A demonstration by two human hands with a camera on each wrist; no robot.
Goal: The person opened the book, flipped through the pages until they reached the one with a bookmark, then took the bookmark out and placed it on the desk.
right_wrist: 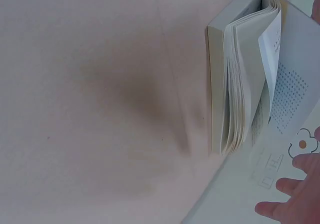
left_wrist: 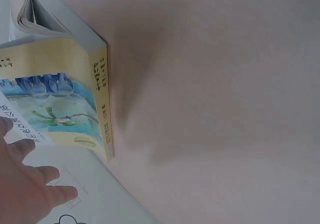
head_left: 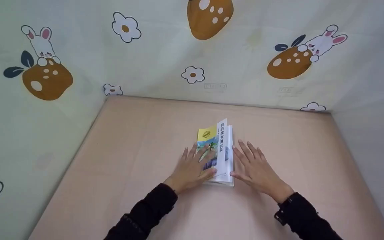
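Observation:
A thick paperback book (head_left: 224, 163) lies on the table, its yellow and blue cover showing a palm tree and a white strip with black characters. The cover and some leaves stand partly raised; in the right wrist view the book (right_wrist: 245, 84) shows loose, bowed pages along its open edge. My left hand (head_left: 188, 169) is over the cover's left part, fingers spread and straight; whether it presses is unclear. Beside the right edge, my right hand (head_left: 258, 170) has straight, spread fingers, with index and thumb tips close to the book. The yellow spine (left_wrist: 101, 99) shows in the left wrist view.
The pinkish-beige tabletop (head_left: 128, 150) extends around the book. Pale fabric walls (head_left: 158, 56) printed with rabbits, brown fruit and flowers stand at the back and both sides. Dark sleeves (head_left: 152, 206) cover both forearms.

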